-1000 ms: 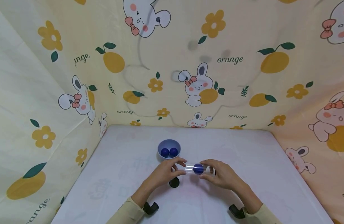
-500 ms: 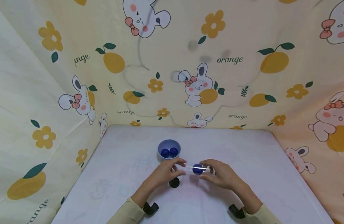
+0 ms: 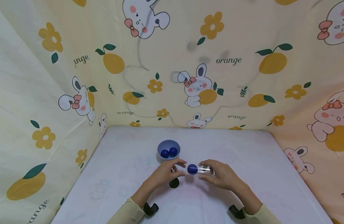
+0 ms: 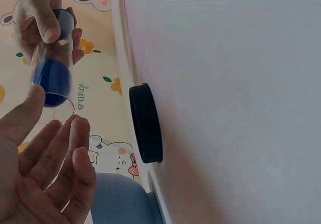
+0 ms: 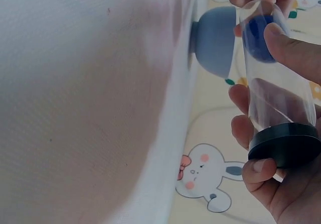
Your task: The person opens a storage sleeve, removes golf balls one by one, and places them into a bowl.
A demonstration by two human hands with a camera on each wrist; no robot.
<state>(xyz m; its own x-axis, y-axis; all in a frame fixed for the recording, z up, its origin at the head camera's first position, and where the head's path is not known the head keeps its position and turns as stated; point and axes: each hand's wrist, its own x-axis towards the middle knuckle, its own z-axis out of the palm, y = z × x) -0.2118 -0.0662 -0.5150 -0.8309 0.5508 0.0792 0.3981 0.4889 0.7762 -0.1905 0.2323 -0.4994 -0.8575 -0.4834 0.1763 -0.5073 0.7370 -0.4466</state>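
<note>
My right hand [image 3: 223,174] grips a clear plastic tube [image 5: 281,96] held sideways above the table, its black capped end [image 5: 286,146] inside the palm. Inside the tube sits a dark blue ball [image 3: 192,169], close to the uncapped left end. My left hand [image 4: 55,169] is at that end, palm side showing, its thumb tip and fingertips at opposite sides of the rim, fingers loosely bent. On the table beside the left hand lies a loose black cap [image 3: 174,183]. Behind that hand, a blue bowl [image 3: 168,144] contains two dark blue balls [image 3: 169,152].
The table has a white cover [image 3: 127,189]. Printed cloth with rabbits and oranges [image 3: 166,46] hangs along the table's back and both sides. Dark wrist devices [image 3: 151,208] sit by both sleeves.
Within the tube the blue ball has shifted left, from beside the right fingertips to near the open end. Both hands, the bowl and the loose cap stay almost in place.
</note>
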